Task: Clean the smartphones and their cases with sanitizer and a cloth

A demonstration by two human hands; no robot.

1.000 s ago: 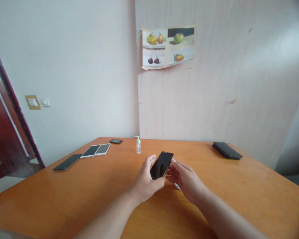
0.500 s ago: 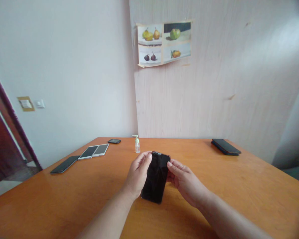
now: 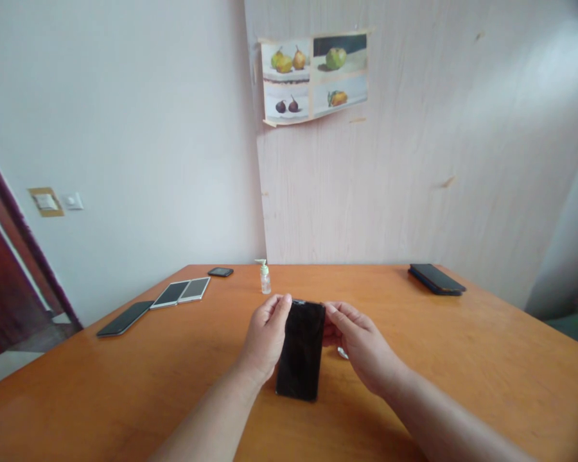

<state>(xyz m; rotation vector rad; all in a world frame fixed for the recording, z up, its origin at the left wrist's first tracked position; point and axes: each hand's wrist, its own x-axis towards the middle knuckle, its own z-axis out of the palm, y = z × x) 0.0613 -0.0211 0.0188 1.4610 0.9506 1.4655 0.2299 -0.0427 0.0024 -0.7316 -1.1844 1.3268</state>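
A black smartphone is held up in front of me, its dark screen facing me and its lower end towards the table's near side. My left hand grips its upper left edge, thumb along the front. My right hand pinches the upper right corner with thumb and fingers, and its fingertips are partly hidden behind the phone. Just below the right fingers shows a small whitish object, mostly covered by the hand; its kind I cannot make out.
On the orange-brown table, a dark phone, two white-framed phones and a small black device lie at the left. A pump bottle stands behind my hands. Dark stacked flat devices rest at the far right.
The phone has turned slightly more upright and sits a little lower in my hands. A small whitish object has come into view under my right hand. The camera view has shifted slightly.
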